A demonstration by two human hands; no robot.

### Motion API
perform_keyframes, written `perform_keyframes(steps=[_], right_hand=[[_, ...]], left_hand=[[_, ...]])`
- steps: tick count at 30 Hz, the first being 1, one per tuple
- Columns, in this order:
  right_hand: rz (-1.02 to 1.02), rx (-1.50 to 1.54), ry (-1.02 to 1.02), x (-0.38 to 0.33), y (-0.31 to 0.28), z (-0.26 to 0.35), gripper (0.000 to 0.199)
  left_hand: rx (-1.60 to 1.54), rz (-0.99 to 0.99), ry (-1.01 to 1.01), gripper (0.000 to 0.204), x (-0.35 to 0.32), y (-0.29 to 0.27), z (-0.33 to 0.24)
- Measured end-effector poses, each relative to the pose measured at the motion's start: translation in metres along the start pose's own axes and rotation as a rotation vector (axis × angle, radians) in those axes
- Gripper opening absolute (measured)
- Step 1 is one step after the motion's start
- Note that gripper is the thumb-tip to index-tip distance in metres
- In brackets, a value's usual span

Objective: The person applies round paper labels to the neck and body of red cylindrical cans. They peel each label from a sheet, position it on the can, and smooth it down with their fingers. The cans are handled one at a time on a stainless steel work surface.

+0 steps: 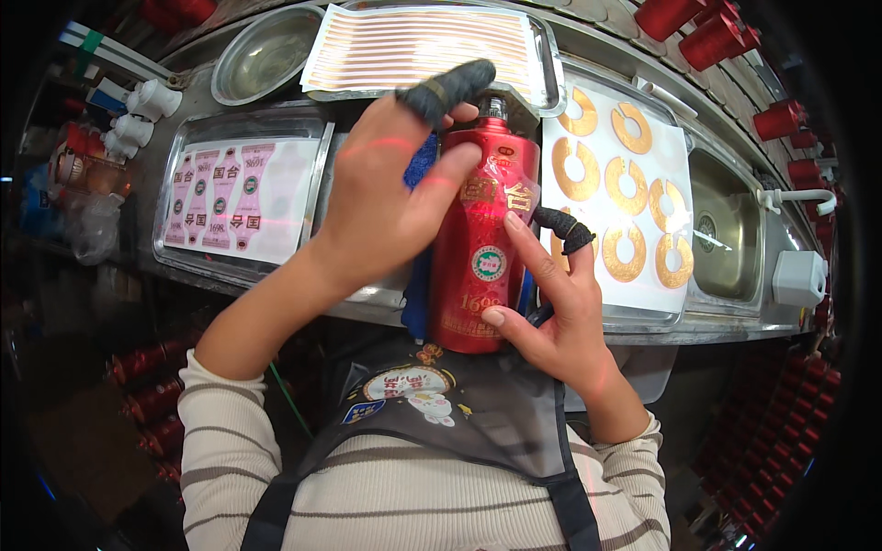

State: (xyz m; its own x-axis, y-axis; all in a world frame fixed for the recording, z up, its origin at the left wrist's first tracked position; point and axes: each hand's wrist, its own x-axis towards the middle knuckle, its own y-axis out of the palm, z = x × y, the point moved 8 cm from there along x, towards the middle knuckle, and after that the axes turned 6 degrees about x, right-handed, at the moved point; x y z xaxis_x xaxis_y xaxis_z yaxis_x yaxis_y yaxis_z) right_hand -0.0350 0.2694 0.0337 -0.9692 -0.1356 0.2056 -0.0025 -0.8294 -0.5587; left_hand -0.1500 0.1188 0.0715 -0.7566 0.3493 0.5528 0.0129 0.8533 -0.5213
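Holding one red bottle [478, 243], two hands [386, 197] [560, 321] beside eight gold rings [622, 179].

We note the bottle [478, 243] at centre, before the bench [367, 298], between our left hand [386, 197] and right hand [560, 312]. Behind it lies a tray [548, 64] holding a striped sheet [418, 46]; left of that tray, a bowl [266, 55]. Left of the bottle, a second tray [317, 197] holds a label sheet [234, 197]. Right of the bottle lies a ring sheet [620, 184]; further right, a basin [726, 234]. Spools [707, 37] stand behind, at far right.
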Motion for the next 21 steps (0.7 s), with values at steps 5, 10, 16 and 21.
perform_keyframes(steps=[5,10,16,21], right_hand=[[0.039,-0.012,0.028,0.003,0.002,-0.006,0.074],[0.121,-0.018,0.067,0.007,0.007,-0.007,0.077],[0.122,0.061,0.102,0.000,0.008,-0.009,0.079],[0.078,-0.061,0.075,0.022,-0.012,-0.004,0.077]], left_hand=[[0.085,0.504,0.057,0.062,-0.082,0.015,-0.021],[0.073,0.526,-0.001,0.060,-0.105,0.031,-0.017],[0.062,0.496,0.008,0.060,-0.114,0.028,-0.020],[0.060,0.490,0.014,0.068,-0.107,0.028,-0.024]])
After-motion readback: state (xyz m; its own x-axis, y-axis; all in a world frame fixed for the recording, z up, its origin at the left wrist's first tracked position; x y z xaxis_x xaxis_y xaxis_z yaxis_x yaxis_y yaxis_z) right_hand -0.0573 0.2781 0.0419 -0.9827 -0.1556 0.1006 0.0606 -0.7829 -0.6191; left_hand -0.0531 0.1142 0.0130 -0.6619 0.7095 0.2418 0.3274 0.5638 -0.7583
